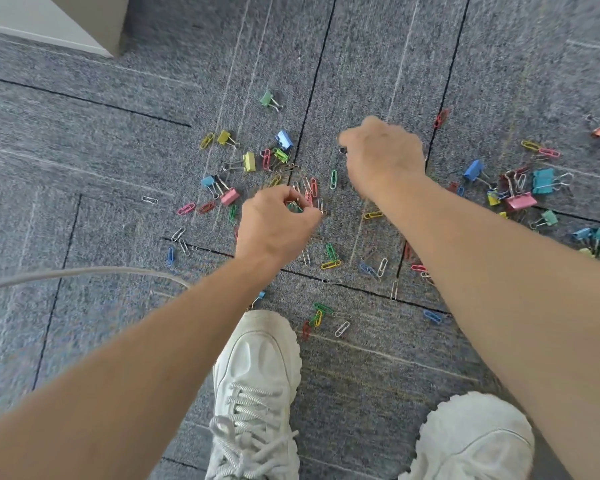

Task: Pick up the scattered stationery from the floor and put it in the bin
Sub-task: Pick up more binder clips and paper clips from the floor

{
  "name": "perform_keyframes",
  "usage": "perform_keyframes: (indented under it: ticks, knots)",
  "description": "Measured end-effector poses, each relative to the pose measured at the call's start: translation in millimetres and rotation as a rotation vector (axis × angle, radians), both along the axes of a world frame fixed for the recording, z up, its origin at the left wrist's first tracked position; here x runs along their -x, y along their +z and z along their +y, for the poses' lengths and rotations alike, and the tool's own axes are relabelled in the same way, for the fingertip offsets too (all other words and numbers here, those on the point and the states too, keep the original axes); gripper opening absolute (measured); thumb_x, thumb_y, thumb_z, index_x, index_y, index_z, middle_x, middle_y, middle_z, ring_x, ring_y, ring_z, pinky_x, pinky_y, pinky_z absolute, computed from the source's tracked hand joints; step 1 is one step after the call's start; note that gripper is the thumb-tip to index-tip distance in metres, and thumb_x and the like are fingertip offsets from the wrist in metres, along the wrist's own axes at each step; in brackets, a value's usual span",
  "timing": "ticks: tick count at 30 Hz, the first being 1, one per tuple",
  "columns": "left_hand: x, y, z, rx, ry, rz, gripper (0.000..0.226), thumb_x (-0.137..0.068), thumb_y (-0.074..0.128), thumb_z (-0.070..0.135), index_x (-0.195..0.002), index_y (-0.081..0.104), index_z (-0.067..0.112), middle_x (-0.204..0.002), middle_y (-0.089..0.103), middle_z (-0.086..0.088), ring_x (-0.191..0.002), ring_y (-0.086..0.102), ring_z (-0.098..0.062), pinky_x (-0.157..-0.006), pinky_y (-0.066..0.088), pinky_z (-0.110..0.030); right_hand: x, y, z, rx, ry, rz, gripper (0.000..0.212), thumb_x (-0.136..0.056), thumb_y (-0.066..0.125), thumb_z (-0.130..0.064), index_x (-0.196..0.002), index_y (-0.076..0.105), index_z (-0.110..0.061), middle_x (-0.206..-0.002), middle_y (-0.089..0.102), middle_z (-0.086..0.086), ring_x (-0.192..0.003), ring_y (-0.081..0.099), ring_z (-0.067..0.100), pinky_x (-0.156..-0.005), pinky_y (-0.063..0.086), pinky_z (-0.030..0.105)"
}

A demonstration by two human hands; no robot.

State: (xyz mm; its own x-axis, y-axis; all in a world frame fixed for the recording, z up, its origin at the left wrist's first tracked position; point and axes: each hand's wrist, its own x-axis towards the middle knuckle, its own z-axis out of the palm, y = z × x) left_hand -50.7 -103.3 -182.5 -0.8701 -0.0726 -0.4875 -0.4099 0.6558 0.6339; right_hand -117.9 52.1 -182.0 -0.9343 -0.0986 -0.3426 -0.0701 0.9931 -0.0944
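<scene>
Plainly both arms stretch down to the grey carpet-tile floor (118, 168), where the stationery lies spread: coloured wire paper clips (333, 179) mostly in the middle and near the feet, and coloured metal binder clips (284, 139) in one loose group ahead of the left hand and another off to the right. The left hand (274, 226) has its fingers curled tight, thumb meeting fingertips, pinching a few paper clips, a green one showing in the gap. I judge it bunches them so several go up at once rather than singly. The right hand (383, 154) is further out, knuckles up and fingers curled under. A small dark bit shows at its fingertips, but whether it grips anything I cannot tell. The bin is not in view, so whatever is gathered must be carried out of frame. Two white lace-up trainers (257, 375) stand just short of the nearest clips, and a pale grey cable (94, 269) curves across the floor on the left, worth keeping clear of
</scene>
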Motion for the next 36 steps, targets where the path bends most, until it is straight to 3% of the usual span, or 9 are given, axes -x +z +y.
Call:
perform_keyframes:
  ticks: [6, 12, 16, 18, 21, 24, 28, 30, 36]
  knots:
    - [-0.9, -1.3, -16.3, -0.106, 0.122, -0.131, 0.002, -0.082, 0.074, 0.021, -0.083, 0.075, 0.021, -0.064, 0.069, -0.003, -0.037, 0.047, -0.004, -0.038, 0.040, -0.018, 0.8, -4.1, -2.9, -0.081, -0.005, 0.022, 0.013, -0.096, 0.054, -0.003, -0.107, 0.061, -0.003, -0.091, 0.049, 0.010, -0.074, 0.047, 0.025, -0.069, 0.036, 0.038]
    - [-8.2, -7.0, -19.2, -0.128, 0.097, -0.102, 0.014, -0.082, 0.078, 0.039, -0.082, 0.078, 0.025, -0.064, 0.067, -0.004, -0.046, 0.044, -0.010, -0.046, 0.041, -0.025, 3.0, -8.5, 3.0, -0.092, -0.084, -0.094, 0.027, -0.096, 0.063, -0.023, -0.110, 0.061, 0.000, -0.108, 0.058, 0.018, -0.089, 0.060, 0.036, -0.071, 0.041, 0.042]
    - [-11.2, -8.0, -16.5, -0.139, 0.065, -0.076, 0.016, -0.084, 0.076, 0.041, -0.081, 0.076, 0.025, -0.060, 0.061, 0.001, -0.044, 0.041, -0.009, -0.046, 0.037, -0.023, -11.3, -8.2, 5.2, -0.035, -0.058, -0.022, 0.023, -0.096, 0.061, -0.026, -0.105, 0.057, -0.005, -0.101, 0.057, 0.014, -0.077, 0.050, 0.030, -0.066, 0.037, 0.038]
    - [-12.0, -6.8, -14.2, -0.115, 0.029, -0.066, 0.019, -0.086, 0.074, 0.042, -0.082, 0.074, 0.023, -0.059, 0.061, 0.002, -0.041, 0.041, -0.007, -0.044, 0.037, -0.021, -22.2, -7.8, 6.0, 0.080, -0.095, -0.019, 0.019, -0.094, 0.061, -0.027, -0.101, 0.055, -0.010, -0.091, 0.056, 0.008, -0.074, 0.049, 0.027, -0.064, 0.035, 0.035]
    - [-12.9, -1.4, -13.3, -0.076, -0.013, -0.056, 0.021, -0.088, 0.071, 0.040, -0.081, 0.069, 0.021, -0.056, 0.056, 0.008, -0.036, 0.041, -0.003, -0.039, 0.034, -0.018, -39.4, -2.5, 6.6, 0.456, -0.269, -0.134, 0.011, -0.089, 0.063, -0.020, -0.090, 0.053, -0.015, -0.077, 0.052, 0.000, -0.064, 0.047, 0.018, -0.056, 0.036, 0.030]
    - [-15.0, 12.3, -18.4, -0.096, -0.033, -0.051, 0.021, -0.087, 0.074, 0.037, -0.081, 0.066, 0.018, -0.061, 0.064, 0.003, -0.037, 0.045, -0.002, -0.043, 0.041, -0.020, -56.6, 12.7, 4.3, 0.659, -0.357, -0.218, 0.006, -0.087, 0.060, -0.013, -0.090, 0.056, -0.015, -0.078, 0.056, 0.003, -0.061, 0.046, 0.015, -0.057, 0.042, 0.028]
    - [-17.6, 52.0, -29.8, -0.080, -0.049, -0.046, 0.019, -0.082, 0.077, 0.034, -0.080, 0.066, 0.019, -0.067, 0.069, -0.002, -0.046, 0.054, -0.010, -0.051, 0.053, -0.029, -73.3, 57.8, -1.7, 0.677, -0.305, -0.268, 0.002, -0.087, 0.062, -0.012, -0.086, 0.061, -0.014, -0.080, 0.064, 0.006, -0.062, 0.053, 0.016, -0.058, 0.051, 0.027]
    - [-19.9, 84.4, -34.8, -0.057, -0.077, -0.025, 0.018, -0.081, 0.077, 0.033, -0.078, 0.065, 0.020, -0.067, 0.070, -0.004, -0.055, 0.057, -0.016, -0.057, 0.057, -0.036, -77.2, 95.0, -5.7, 0.679, -0.276, -0.268, 0.005, -0.086, 0.063, -0.012, -0.083, 0.062, -0.015, -0.078, 0.063, 0.000, -0.065, 0.054, 0.012, -0.053, 0.046, 0.014]
    - [-37.2, 241.3, -51.9, -0.032, -0.127, 0.116, 0.011, -0.081, 0.075, 0.023, -0.075, 0.065, 0.023, -0.069, 0.068, 0.004, -0.061, 0.066, -0.015, -0.058, 0.058, -0.027, -92.9, 257.0, -21.0, 0.670, -0.213, -0.150, 0.006, -0.084, 0.069, -0.015, -0.080, 0.066, -0.018, -0.074, 0.061, -0.007, -0.066, 0.055, 0.009, -0.053, 0.042, 0.019]
